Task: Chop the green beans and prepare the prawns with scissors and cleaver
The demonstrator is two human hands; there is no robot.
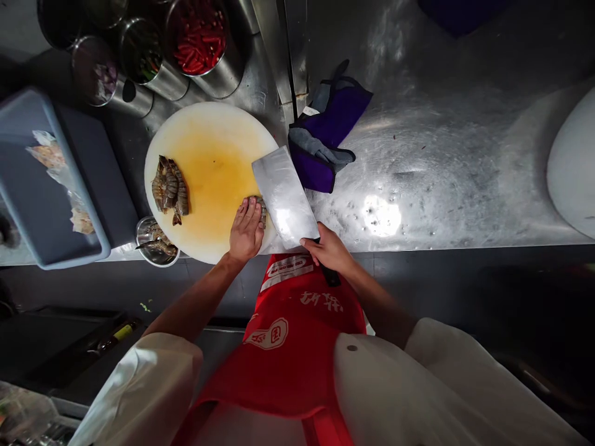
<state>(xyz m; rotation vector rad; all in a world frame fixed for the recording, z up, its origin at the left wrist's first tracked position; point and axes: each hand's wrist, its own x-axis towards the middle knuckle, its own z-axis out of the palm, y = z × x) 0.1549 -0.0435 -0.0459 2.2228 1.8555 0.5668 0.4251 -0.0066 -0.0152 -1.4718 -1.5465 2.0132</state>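
My right hand (329, 249) grips the dark handle of a cleaver (286, 198). Its broad blade slants up to the left across the right edge of a round cutting board (204, 121). My left hand (248, 230) presses a prawn (263, 210) down on the board, close to the blade; the fingers cover most of that prawn. Several whole prawns (170, 186) lie bunched at the board's left side. At the lower left, a small metal bowl (158, 259) with more prawns or prawn pieces in it touches or nearly touches the board.
Purple-and-grey gloves (332, 127) lie right of the board on the steel counter (432, 179). A grey-blue bin (106, 179) containing scraps stands at the left. Behind are metal canisters, one holding red chillies (199, 46). A white round object (574, 167) stands far right.
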